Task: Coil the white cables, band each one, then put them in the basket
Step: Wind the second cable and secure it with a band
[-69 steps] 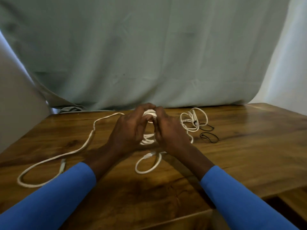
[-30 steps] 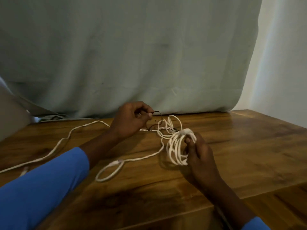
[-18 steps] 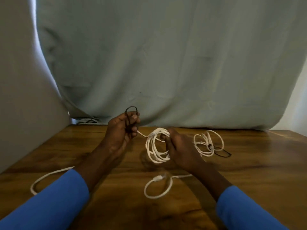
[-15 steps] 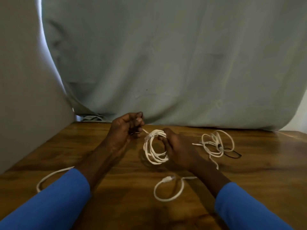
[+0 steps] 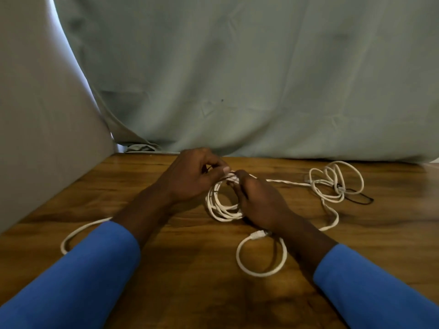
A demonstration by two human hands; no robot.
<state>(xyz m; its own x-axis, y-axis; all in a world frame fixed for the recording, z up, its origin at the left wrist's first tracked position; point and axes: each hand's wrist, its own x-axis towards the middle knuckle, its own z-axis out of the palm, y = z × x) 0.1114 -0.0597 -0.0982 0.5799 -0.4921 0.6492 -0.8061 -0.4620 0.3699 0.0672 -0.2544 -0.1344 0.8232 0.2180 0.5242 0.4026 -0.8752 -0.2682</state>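
Wooden table (image 5: 166, 293): right hand (image 5: 259, 203) grips the coil (image 5: 222, 210); left hand (image 5: 190, 179) pinches a band (image 5: 209, 167) at the coil's top. Banding step, I'd say; next, stretch it around.

Nothing readable shows on any surface; the cable plug (image 5: 257, 234) on the tabletop (image 5: 190, 293) seems unmarked, though blurred.

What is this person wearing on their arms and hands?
Plain bright blue long sleeves cover both arms, the left sleeve and right sleeve, ending short of the wrists. The left hand and right hand are bare: no gloves, rings or watch visible.
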